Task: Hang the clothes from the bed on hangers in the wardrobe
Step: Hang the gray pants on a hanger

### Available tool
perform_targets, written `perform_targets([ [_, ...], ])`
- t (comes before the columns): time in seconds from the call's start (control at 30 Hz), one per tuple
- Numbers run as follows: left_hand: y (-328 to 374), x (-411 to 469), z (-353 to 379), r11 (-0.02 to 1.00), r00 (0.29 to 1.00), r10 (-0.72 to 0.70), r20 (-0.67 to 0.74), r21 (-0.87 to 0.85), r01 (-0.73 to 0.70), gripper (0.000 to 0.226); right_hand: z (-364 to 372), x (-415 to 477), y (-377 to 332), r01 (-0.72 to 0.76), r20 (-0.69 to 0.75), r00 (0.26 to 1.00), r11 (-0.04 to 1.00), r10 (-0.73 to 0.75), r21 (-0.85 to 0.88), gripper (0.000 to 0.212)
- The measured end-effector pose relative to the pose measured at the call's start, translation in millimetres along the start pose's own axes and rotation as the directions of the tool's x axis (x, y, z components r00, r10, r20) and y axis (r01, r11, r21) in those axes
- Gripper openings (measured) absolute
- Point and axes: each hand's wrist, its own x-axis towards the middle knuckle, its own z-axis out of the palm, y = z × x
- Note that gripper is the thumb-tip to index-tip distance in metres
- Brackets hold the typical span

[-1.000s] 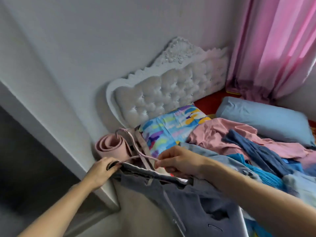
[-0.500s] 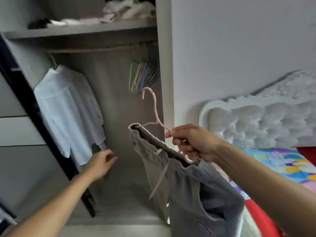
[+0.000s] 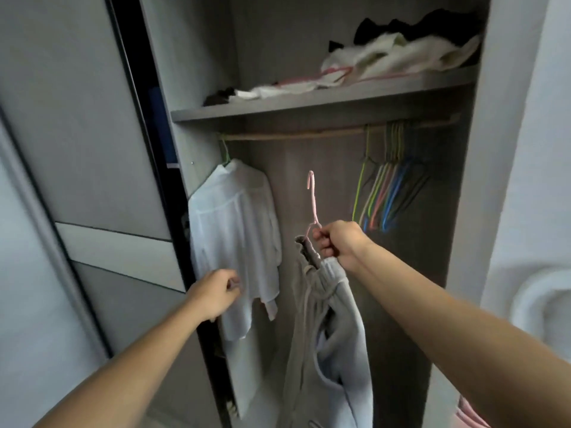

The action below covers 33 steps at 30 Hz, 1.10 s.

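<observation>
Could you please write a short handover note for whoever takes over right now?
The right hand grips the pink hanger carrying the grey trousers, hook below the rail. The left hand is curled at the white shirt; grip unclear. Done: shirt hangs on the rail, trousers are on a hanger. To do: hook the hanger onto the rail; spare hangers hang at right.

right hand (image 3: 340, 244) has carried the pink hanger (image 3: 312, 205) with the grey pants (image 3: 327, 329) off the bed, up inside the wardrobe (image 3: 324, 111); left hand (image 3: 214, 293) let go, now by the white shirt (image 3: 234, 242)
</observation>
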Motion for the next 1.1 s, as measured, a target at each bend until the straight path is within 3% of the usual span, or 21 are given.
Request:
perform_targets([
  [0.3,-67.4,95.9,-44.6,0.985,0.995,0.059,-0.077,0.166,-0.046,0.019,101.9,138.2,-40.3,0.119,-0.020,0.993,0.993,-0.120,-0.025,0.029],
  [0.47,-105.3,175.8,-59.5,0.945,0.980,0.179,-0.084,0.293,-0.147,0.027,158.9,209.5,-56.1,0.207,-0.130,0.968,0.975,-0.216,-0.078,0.033],
  [0.63,-145.7,250.6,-88.7,0.719,0.899,0.426,-0.098,0.640,-0.271,0.027,220.7,278.8,-74.8,0.262,-0.224,0.934,0.960,-0.278,-0.098,0.031],
  [0.87,-184.2,310.6,-101.4,0.516,0.763,0.643,-0.063,0.772,-0.372,0.017,273.3,369.6,-92.8,0.286,-0.290,0.907,0.953,-0.304,-0.104,0.032],
  [1.1,-189.5,312.3,-98.7,0.505,0.673,0.733,-0.098,0.742,-0.441,0.019,318.3,429.5,-50.6,0.221,-0.222,0.942,0.962,-0.253,-0.159,0.033],
])
